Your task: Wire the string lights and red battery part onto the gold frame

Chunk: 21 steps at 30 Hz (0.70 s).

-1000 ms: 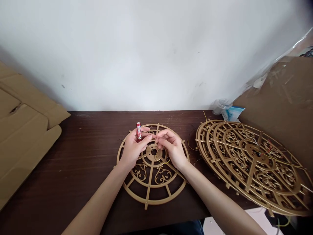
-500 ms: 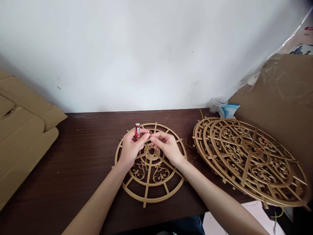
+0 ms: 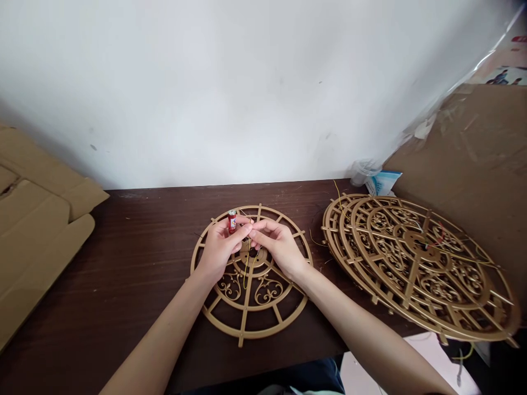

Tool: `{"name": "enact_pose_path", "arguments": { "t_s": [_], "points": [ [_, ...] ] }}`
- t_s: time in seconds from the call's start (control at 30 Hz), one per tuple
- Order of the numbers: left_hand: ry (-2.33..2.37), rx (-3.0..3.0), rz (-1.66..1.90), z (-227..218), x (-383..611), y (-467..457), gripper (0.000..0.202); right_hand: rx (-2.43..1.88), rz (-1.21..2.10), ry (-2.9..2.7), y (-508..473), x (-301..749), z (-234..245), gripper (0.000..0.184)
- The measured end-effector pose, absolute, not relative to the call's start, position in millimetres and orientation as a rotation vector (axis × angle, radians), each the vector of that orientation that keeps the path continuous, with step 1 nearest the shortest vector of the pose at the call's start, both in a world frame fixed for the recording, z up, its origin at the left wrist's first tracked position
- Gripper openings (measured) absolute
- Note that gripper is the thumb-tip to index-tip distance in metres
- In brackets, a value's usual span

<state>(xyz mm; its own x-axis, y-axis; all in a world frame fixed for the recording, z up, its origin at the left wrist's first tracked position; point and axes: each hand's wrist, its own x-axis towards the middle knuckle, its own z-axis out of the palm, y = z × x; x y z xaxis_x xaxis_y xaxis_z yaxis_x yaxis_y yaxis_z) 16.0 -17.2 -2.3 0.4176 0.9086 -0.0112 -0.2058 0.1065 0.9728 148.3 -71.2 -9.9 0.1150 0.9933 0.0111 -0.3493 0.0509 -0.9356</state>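
A small red battery [image 3: 232, 221] stands upright in the fingers of my left hand [image 3: 220, 248]. The left thumb and forefinger also pinch a thin yellow wire [image 3: 246, 269], which hangs down between my hands. My right hand [image 3: 280, 249] is closed in a pinch against the left fingertips, on what looks like the wire's end; the exact contact is too small to make out. Below both hands a round gold openwork frame [image 3: 244, 323] with scrolls lies on the table, its hub partly hidden by my fingers.
On the right several similar gold frames [image 3: 415, 299] lie stacked, with loose wires on top. Behind them are a clear plastic cup [image 3: 362, 173] and a blue-white packet [image 3: 383, 182]. Cardboard [image 3: 45, 219] borders the dark table [image 3: 135, 274] on the left; a white wall [image 3: 247, 93] rises behind.
The view has shifted slightly. My fingertips have come closer together, and the battery sits a little lower in my left hand. The wire hangs in a slightly different place.
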Motion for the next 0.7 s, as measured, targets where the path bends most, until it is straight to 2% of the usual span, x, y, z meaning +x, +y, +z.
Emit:
{"name": "enact_pose_path", "arguments": {
  "t_s": [0.3, 0.7],
  "points": [
    [0.74, 1.113, 0.946, 3, 16, -18, 0.023, -0.946, 1.362, -0.781, -71, 148, -6, 0.026],
    [0.674, 0.878, 1.121, 10, 8, -8, 0.064, -0.972, 1.367, -0.809, -72, 150, -5, 0.019]
  ]
}}
